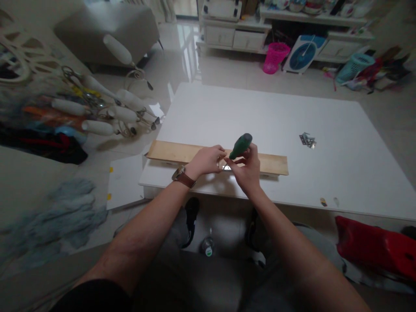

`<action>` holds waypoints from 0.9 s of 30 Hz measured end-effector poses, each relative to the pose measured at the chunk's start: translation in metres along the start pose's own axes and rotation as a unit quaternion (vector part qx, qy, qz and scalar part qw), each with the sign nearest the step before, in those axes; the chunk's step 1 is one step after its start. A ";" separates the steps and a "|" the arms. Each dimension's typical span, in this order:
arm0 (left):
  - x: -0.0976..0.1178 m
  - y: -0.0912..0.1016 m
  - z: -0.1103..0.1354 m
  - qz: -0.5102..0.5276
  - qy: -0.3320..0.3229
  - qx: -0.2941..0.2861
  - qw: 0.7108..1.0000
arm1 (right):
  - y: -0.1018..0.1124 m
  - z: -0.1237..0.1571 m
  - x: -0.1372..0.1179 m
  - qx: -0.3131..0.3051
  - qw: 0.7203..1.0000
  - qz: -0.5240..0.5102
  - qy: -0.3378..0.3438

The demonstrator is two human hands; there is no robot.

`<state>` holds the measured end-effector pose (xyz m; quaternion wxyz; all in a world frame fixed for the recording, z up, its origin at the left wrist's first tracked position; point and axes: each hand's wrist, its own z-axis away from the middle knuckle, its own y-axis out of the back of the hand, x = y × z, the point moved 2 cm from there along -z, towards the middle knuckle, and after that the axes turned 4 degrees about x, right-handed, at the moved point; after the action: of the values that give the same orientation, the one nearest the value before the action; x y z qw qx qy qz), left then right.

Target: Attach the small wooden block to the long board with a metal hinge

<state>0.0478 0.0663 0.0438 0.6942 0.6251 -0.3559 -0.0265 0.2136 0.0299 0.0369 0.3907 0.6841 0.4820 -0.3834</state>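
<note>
A long wooden board [175, 151] lies near the front edge of the white tabletop [260, 117]. At its front side, between my hands, shows a small shiny metal plate [226, 167]. My right hand [247, 170] is closed round a screwdriver with a green handle [241, 145]. The tool leans, its lower end toward the plate. My left hand [207, 162], with a watch on the wrist, rests at the board, its thumb and fingers bent together beside the plate. What these fingers pinch is hidden. Several metal brackets [308, 141] lie in a small pile to the right.
Two small items, one a yellow-and-dark piece [323, 202], lie by the table's front right edge. A red bag [373, 247] is below that edge. A clear bottle [208, 246] stands on the floor between my feet. A rack with white padded arms [123, 113] stands left.
</note>
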 end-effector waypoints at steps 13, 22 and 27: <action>0.000 -0.001 0.000 0.001 -0.002 0.004 1.000 | -0.001 0.002 0.004 -0.015 0.998 0.041 -0.043; -0.004 -0.005 -0.001 -0.038 -0.015 0.006 0.999 | -0.002 0.004 -0.001 -0.030 0.997 0.065 -0.020; -0.006 -0.007 -0.001 -0.039 -0.016 0.018 0.999 | -0.002 0.005 -0.007 -0.036 0.996 0.072 -0.029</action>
<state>0.0473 0.0683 0.0347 0.6758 0.6502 -0.3424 -0.0575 0.2090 0.0240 0.0407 0.4556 0.6908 0.4340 -0.3562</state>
